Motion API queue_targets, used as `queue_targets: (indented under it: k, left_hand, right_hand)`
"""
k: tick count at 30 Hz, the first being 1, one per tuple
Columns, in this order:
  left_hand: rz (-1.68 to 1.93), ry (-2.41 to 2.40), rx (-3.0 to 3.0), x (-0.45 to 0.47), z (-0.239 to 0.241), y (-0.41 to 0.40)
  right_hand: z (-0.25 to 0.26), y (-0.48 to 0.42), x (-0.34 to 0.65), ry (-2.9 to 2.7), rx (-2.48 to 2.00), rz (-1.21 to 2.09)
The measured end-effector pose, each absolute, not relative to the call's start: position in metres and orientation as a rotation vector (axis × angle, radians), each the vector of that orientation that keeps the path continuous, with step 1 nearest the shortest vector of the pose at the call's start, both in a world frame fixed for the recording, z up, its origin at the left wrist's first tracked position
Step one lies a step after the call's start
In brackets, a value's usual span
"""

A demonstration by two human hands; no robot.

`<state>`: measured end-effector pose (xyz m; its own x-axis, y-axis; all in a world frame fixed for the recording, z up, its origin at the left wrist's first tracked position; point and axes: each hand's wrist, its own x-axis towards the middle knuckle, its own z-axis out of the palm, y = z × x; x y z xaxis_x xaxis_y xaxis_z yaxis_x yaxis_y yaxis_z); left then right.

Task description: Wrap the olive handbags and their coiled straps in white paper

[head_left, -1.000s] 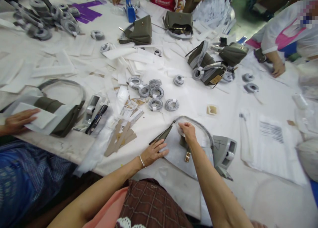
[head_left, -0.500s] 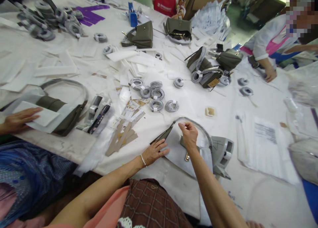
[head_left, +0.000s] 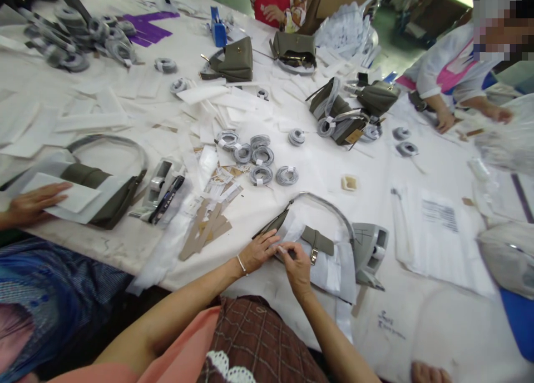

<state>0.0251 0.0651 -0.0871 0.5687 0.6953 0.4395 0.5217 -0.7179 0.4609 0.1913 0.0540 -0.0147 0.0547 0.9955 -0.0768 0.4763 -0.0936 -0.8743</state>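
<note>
An olive-green handbag [head_left: 320, 239] lies in front of me, its body partly wrapped in pale protective film [head_left: 336, 272], with a gold clasp on its strap. Its film-covered handle [head_left: 334, 200] arches away from me. My left hand [head_left: 259, 252] rests on the bag's left edge with fingers stretched out. Close beside those fingertips, my right hand [head_left: 297, 267] is pinched at the film on the bag's lower left; what sits between its fingers is too small to make out. Right of the bag stands a grey tape dispenser [head_left: 371, 248].
Left are brown card strips [head_left: 204, 227], another dispenser [head_left: 161, 185] and a co-worker's hand [head_left: 39, 204] on a second bag [head_left: 112, 205]. Several grey coils [head_left: 262, 156] lie beyond my bag. More bags [head_left: 237, 59] and people stand farther back; a plastic-bag stack [head_left: 442, 238] lies right.
My right hand has come down and left, from above the bag's middle to its lower left edge beside my left hand. A shiny strip now shows across the bag's left side.
</note>
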Motion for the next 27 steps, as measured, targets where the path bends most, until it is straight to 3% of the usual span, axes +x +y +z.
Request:
queue_targets:
  k: [9, 21, 27]
  left_hand:
    - [0.925, 1.000, 2.231, 0.023, -0.088, 0.066]
    - [0.895, 0.927, 2.311, 0.018, -0.089, 0.070]
    - [0.934, 0.970, 2.384, 0.024, -0.094, 0.067]
  right_hand:
    - [-0.011, 0.055, 0.174, -1.095, -1.601, 1.232]
    - [0.007, 0.055, 0.188, -1.656, -1.506, 1.226]
    - [0.013, 0.087, 0.237, -1.647, -1.924, 0.544]
